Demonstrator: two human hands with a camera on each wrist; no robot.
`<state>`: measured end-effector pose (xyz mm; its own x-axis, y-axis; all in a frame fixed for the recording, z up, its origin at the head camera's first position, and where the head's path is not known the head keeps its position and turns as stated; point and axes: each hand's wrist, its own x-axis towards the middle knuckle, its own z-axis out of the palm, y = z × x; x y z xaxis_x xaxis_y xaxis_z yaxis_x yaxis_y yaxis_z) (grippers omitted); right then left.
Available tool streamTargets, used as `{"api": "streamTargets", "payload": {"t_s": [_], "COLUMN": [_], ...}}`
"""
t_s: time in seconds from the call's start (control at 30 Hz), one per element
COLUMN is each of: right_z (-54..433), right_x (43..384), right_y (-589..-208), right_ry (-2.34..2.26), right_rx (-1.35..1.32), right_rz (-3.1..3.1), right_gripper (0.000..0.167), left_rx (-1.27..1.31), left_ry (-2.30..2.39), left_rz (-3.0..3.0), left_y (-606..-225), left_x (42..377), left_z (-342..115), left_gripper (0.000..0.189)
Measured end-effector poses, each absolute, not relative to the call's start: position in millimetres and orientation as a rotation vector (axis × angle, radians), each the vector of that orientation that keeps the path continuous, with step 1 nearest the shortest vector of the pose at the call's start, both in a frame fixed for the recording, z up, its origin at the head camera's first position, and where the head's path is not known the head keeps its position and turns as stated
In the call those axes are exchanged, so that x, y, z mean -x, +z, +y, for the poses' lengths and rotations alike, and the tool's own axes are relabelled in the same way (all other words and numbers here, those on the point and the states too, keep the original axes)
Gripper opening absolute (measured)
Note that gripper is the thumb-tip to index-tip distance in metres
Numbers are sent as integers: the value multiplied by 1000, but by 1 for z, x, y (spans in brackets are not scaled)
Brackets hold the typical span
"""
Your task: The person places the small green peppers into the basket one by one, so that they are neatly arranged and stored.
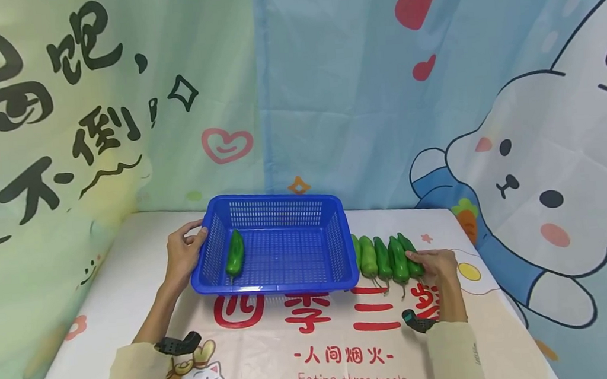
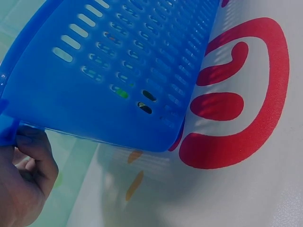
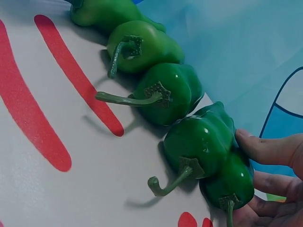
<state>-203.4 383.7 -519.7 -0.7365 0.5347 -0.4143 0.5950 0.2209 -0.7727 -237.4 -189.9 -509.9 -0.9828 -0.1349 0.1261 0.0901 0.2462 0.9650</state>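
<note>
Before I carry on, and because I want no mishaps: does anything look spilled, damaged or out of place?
Nothing stands out. The blue basket shows no visible damage, one green pepper lies inside, and the other peppers lie in a row beside it. No spill shows on the table.

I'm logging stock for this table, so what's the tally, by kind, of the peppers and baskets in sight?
Blue basket: 1
Green peppers: 6 (1 inside it, 5 in a row beside it, the nearest partly hidden)
Total in sight: 7
</note>
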Motion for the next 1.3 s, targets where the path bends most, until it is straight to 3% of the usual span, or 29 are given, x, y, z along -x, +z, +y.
{"api": "streamTargets", "payload": {"t_s": [0.67,1.3], "right_z": [388,394], "right_x": [206,206], "right_y": [-533,-527], "right_ry": [-1723,-1665], "right_rx": [-1208,-1274], "right_rz": [2308,2308], "right_gripper": [63,83], "left_rx": [-49,-28], "left_ry": [-1848,-1861], "left_rz": [-2326,-2304], "left_y": [-513,-510], "left_x": [237,238], "left_z": [-191,-190], "left_gripper": [42,42]}}
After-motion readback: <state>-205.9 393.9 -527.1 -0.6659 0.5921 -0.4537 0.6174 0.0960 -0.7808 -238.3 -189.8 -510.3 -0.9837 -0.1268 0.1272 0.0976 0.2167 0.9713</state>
